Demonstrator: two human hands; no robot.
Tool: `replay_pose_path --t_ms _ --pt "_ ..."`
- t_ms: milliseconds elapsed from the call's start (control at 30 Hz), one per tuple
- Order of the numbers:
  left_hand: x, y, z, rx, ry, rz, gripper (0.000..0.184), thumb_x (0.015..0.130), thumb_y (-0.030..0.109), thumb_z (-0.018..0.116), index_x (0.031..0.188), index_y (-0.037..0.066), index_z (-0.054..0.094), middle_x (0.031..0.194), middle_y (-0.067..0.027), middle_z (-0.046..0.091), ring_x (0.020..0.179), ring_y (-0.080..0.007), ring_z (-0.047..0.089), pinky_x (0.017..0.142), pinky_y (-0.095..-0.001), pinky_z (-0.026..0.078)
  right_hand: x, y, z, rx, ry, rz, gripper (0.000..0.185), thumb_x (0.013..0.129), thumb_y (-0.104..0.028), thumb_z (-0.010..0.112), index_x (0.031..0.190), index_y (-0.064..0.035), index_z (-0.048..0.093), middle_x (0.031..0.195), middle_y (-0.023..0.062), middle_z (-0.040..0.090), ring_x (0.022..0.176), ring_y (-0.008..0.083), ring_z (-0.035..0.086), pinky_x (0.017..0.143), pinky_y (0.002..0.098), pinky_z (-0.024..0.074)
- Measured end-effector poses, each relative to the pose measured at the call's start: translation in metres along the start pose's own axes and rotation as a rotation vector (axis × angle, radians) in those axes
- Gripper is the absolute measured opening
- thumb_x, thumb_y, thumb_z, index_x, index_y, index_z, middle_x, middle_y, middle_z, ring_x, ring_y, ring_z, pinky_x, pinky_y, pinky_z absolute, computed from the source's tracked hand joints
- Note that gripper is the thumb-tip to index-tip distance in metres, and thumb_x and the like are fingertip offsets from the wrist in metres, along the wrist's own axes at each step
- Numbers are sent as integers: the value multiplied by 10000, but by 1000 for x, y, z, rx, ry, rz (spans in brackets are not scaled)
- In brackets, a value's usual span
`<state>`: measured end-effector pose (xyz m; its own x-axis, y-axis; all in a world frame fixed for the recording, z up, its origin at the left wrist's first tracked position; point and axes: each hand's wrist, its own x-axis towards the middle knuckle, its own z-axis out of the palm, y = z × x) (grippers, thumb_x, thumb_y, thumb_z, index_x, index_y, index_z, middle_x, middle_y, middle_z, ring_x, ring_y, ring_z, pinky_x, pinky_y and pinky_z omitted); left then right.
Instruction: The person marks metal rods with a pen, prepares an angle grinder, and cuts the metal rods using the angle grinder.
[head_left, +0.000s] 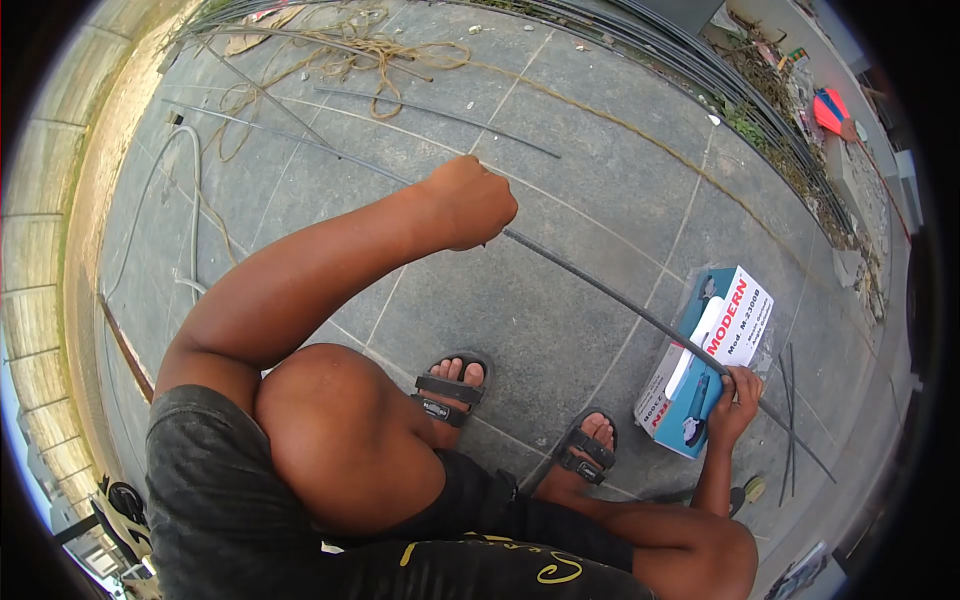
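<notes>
A long ribbed steel rebar [590,278] runs slantwise across the view, from the upper left to the lower right. My left hand [468,203] is closed in a fist around its middle stretch. Further down the bar, my right hand [737,398] grips it with bent fingers, close to the lower right end. Between and below the hands, the bar passes over a blue and white angle grinder box [742,318] marked MODERN; whether they touch I cannot tell. My sandalled feet [455,385] are on the tiles beneath the bar.
Grey floor tiles [500,325] lie all around. Tangled rope [375,55] and a loose rod [440,120] are at the top. Long bars [660,75] are bundled along the upper right edge. A grey hose [193,200] curves at left, and short rods [788,420] lie beside the box.
</notes>
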<state>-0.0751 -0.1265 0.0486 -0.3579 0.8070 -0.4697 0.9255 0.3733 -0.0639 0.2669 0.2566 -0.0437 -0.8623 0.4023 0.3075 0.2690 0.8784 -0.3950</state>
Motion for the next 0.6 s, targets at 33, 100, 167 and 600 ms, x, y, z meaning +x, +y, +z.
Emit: replay_pose_path --t_ms 33,100,167,600 --pt "-3 -2 -2 -1 1 -1 111 783 65 650 686 76 703 743 -111 694 738 -278 692 712 -382 500 1 -1 0 1 -4 1 178 807 64 645 968 1 691 991 152 663 989 324 610 901 409 476" --pt "-9 -9 -4 -4 -35 -94 88 785 62 663 712 71 711 751 -113 699 754 -287 702 713 -387 507 1 -1 -1 5 -1 1 177 806 63 644 966 2 691 989 151 663 986 324 610 900 409 476" --pt "-13 -21 -3 -23 -78 -113 74 804 74 650 782 57 719 824 -136 714 816 -305 711 726 -400 533 1 0 0 11 1 -2 176 806 63 644 964 2 692 988 151 663 984 323 609 899 408 476" --pt "-36 -107 135 -528 152 -405 344 811 -6 701 1136 21 595 1123 -180 617 1059 -391 615 895 -466 499 2 10 -3 -23 -63 -12 127 856 47 608 981 31 628 977 157 635 974 330 577 905 415 451"
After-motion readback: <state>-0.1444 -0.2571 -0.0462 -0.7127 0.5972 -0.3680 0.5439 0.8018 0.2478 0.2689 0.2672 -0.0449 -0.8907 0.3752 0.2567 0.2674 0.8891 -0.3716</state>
